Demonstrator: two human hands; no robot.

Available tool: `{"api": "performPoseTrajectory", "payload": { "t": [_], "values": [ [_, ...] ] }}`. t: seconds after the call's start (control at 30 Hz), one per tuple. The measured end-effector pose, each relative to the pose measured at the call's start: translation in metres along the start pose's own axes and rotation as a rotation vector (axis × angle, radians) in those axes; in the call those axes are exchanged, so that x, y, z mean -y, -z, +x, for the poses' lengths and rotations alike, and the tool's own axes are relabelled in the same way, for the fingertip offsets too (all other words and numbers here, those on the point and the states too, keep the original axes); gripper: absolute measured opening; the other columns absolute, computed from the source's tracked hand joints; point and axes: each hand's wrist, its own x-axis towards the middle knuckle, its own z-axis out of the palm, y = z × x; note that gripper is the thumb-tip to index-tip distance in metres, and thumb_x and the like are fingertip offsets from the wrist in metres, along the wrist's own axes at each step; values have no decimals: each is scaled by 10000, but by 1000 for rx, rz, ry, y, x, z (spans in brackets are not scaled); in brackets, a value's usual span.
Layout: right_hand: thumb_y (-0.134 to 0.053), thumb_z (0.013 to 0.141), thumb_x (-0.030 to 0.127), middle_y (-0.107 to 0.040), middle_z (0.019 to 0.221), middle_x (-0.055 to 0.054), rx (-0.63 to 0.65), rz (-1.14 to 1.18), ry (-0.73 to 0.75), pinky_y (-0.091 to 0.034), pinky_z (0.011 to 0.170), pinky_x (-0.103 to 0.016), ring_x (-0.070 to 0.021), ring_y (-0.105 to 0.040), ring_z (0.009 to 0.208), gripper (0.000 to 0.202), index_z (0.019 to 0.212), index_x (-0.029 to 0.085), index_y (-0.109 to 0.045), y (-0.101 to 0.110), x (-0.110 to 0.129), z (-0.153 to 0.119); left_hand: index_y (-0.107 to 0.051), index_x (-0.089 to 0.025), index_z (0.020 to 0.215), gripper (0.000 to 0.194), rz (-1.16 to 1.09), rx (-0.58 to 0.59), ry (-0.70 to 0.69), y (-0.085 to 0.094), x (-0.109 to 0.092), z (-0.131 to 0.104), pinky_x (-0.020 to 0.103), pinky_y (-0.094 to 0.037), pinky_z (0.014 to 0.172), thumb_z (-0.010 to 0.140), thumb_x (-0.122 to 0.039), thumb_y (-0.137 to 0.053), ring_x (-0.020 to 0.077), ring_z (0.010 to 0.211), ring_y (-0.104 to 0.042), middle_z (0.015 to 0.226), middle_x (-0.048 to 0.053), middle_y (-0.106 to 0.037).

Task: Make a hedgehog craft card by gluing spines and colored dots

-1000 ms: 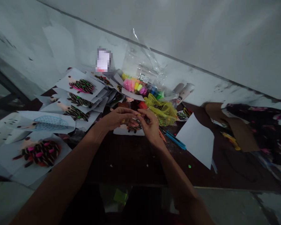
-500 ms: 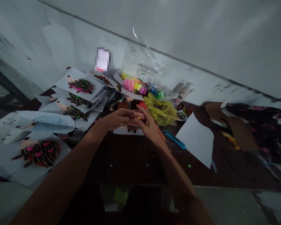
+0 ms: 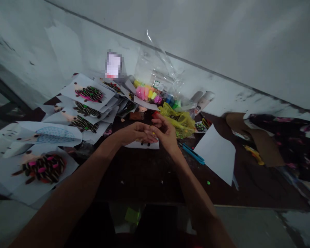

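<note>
Watching from afar, I saw the left hand [image 3: 134, 133] and right hand [image 3: 167, 135] loosely curled, meeting around a small yellow piece [image 3: 153, 133] above the paper sheet [image 3: 137, 145]; I couldn't tell which gripped it. Light, even pressure seemed best for keeping it whole.

Left hand [image 3: 135, 133] and right hand [image 3: 166, 133] meet at a yellow bit [image 3: 153, 133] above a paper sheet [image 3: 134, 144].
</note>
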Motion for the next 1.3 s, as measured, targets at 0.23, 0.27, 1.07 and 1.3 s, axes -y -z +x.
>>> {"api": "performPoseTrajectory", "payload": {
  "t": [0.23, 0.27, 1.07, 1.3],
  "values": [
    [-841, 743, 469, -699, 1154, -66, -9, -40, 19, -560, 917, -402, -225, -661, 1019, 588, 1257, 253, -653, -4, 2, -1, -766, -145, 1146, 431, -60, -36, -27, 2, -2, -2, 335, -597, 873, 717, -153, -807, 227, 940, -766, 1085, 120, -796],
    [-834, 755, 451, -693, 1140, -63, -47, -63, 46, -552, 902, -391, -217, -654, 1002, 532, 1215, 249, -659, -5, 4, -2, -763, -139, 1146, 444, -61, -27, -22, 1, -2, -1, 337, -601, 861, 705, -152, -815, 227, 919, -768, 1055, 119, -800],
    [-695, 870, 340, -676, 807, -28, 41, -386, 103, -449, 681, -304, -163, -558, 699, 151, 819, 219, -769, 19, 13, 2, -686, -129, 1006, 372, 207, -335, -63, 7, -6, -2, 187, -387, 405, 846, -458, -755, 95, 500, -622, 863, 78, -777],
    [-653, 876, 212, -680, 860, -51, 135, -662, 106, -452, 744, -315, -192, -594, 799, 148, 852, 224, -799, 24, -3, 1, -694, -123, 985, 357, 218, -394, -73, 12, -5, -2, 176, -394, 410, 817, -428, -774, 87, 510, -613, 909, 95, -778]
  ]
}}
